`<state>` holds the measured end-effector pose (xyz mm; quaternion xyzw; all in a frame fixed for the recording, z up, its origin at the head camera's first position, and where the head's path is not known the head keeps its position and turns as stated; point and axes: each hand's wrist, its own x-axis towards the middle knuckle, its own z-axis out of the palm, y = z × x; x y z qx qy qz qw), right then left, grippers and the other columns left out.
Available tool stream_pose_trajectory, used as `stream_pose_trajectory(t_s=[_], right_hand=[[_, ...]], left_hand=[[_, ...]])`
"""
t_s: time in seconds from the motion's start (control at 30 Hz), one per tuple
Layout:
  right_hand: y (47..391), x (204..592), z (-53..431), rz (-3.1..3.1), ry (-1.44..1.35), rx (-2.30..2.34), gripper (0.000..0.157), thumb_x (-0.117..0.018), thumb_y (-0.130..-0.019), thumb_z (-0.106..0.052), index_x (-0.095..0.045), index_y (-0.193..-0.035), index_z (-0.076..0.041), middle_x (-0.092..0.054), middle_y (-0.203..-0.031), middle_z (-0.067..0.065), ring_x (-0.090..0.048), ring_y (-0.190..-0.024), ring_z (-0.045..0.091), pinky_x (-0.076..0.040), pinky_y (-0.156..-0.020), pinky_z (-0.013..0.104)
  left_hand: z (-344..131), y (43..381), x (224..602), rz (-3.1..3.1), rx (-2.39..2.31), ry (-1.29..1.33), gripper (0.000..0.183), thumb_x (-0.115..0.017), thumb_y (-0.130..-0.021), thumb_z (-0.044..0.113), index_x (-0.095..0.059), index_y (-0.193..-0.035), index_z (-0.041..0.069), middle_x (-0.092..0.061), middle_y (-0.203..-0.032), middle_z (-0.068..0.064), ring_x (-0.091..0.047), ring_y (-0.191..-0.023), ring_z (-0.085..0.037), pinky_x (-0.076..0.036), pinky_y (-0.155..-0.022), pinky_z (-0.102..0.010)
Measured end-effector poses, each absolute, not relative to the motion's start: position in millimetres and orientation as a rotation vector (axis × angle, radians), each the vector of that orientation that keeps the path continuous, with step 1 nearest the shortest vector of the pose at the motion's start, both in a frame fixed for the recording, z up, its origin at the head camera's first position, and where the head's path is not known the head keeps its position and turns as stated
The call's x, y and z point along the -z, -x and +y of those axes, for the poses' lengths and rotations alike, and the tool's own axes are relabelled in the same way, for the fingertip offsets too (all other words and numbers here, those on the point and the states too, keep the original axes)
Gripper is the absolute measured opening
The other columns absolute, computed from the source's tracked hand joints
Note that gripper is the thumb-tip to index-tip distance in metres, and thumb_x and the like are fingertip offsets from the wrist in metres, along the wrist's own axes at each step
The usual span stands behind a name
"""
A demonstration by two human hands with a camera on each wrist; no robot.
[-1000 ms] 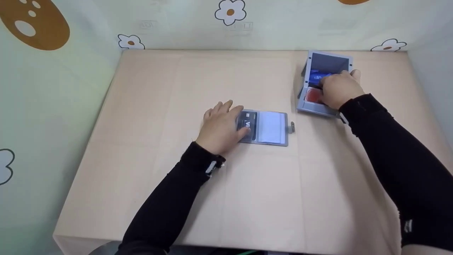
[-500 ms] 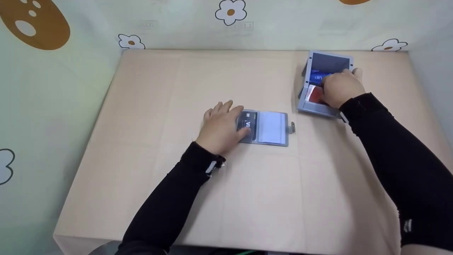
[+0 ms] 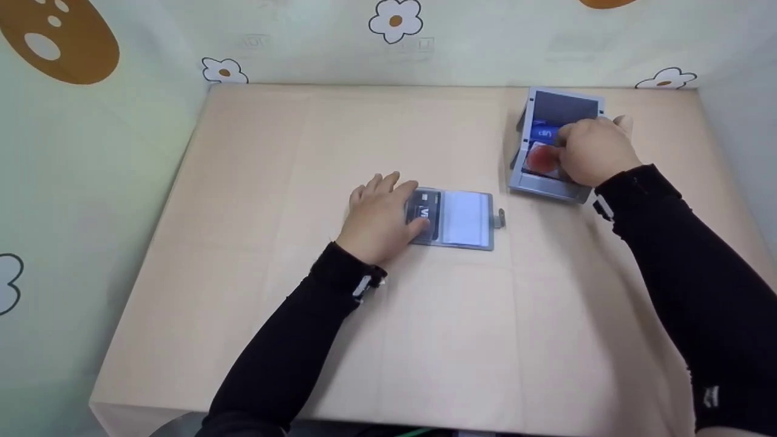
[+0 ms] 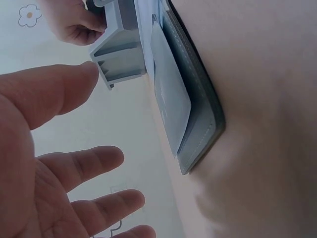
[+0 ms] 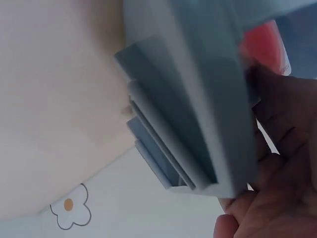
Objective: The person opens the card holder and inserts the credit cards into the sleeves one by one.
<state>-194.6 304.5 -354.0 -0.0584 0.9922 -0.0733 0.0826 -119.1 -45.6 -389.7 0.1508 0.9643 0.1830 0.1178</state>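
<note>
An unfolded card wallet [image 3: 466,218] lies mid-table, with a dark card [image 3: 426,206] in its left side and a pale sleeve on the right. My left hand [image 3: 376,221] is over its left edge with fingers spread and straight; the left wrist view shows the wallet's sleeve [image 4: 171,94] standing slightly up. Over at the back right, my right hand [image 3: 598,152] reaches into a grey box [image 3: 549,187] and pinches a card with a red circle [image 3: 542,159], which stands tilted there. Its fingertips are partly hidden. Behind that card is a blue item [image 3: 544,132] with white lettering.
A light cloth covers the table [image 3: 303,182]. Patterned walls rise behind it and at the sides. The wallet's snap tab [image 3: 500,218] points right towards the box. Grey slats [image 5: 163,134] show on the box's outer side.
The red-circled card has gone from lying low in the box to a raised tilt, moving with my right hand, which has shifted slightly right. My left hand has stayed in place.
</note>
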Motion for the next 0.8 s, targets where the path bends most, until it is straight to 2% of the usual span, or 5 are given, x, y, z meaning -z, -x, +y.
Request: stream_pose_trajectory(t_s=[0.1,0.17,0.33,0.6,0.8], right_hand=[[188,345,301,2.975,0.099,0.347,0.027,-0.057,-0.107,-0.019,-0.073,-0.113,0.002,-0.073,-0.110,0.027,-0.061,-0.102,0.048,-0.023,-0.113,0.072],[183,337,298,2.987,0.039,0.435,0.029,-0.054,-0.108,-0.016,-0.071,-0.120,0.003,-0.072,-0.118,0.029,-0.063,-0.107,0.049,-0.028,-0.114,0.071],[168,321,284,3.033,-0.053,0.613,0.032,-0.050,-0.110,-0.020,-0.068,-0.124,0.003,-0.070,-0.120,0.028,-0.064,-0.103,0.043,-0.049,-0.091,0.057],[144,321,249,3.007,0.059,0.906,0.023,-0.062,-0.106,-0.019,-0.071,-0.117,-0.001,-0.073,-0.108,0.019,-0.065,-0.089,0.028,-0.045,-0.067,0.019],[133,329,222,2.794,0.112,1.145,0.016,-0.064,-0.105,-0.013,-0.069,-0.118,-0.005,-0.069,-0.101,0.013,-0.067,-0.076,0.021,-0.055,-0.062,0.017]], left_hand=[[-45,120,389,2.822,-0.542,-0.444,0.072,-0.066,-0.099,0.054,-0.046,-0.159,0.021,-0.036,-0.169,-0.014,-0.028,-0.158,-0.042,-0.022,-0.127,-0.061],[-45,120,389,2.821,-0.555,-0.445,0.072,-0.067,-0.099,0.054,-0.046,-0.160,0.021,-0.037,-0.169,-0.014,-0.029,-0.159,-0.041,-0.022,-0.127,-0.061],[-45,119,389,2.833,-0.599,-0.452,0.071,-0.067,-0.099,0.052,-0.046,-0.159,0.020,-0.042,-0.166,-0.011,-0.033,-0.157,-0.035,-0.024,-0.126,-0.058],[-42,119,387,2.854,-0.709,-0.444,0.074,-0.068,-0.100,0.050,-0.043,-0.161,0.016,-0.049,-0.161,-0.006,-0.041,-0.152,-0.026,-0.028,-0.124,-0.051],[-38,118,385,2.846,-0.806,-0.405,0.078,-0.067,-0.100,0.050,-0.038,-0.163,0.015,-0.053,-0.160,-0.005,-0.045,-0.150,-0.024,-0.028,-0.124,-0.049]])
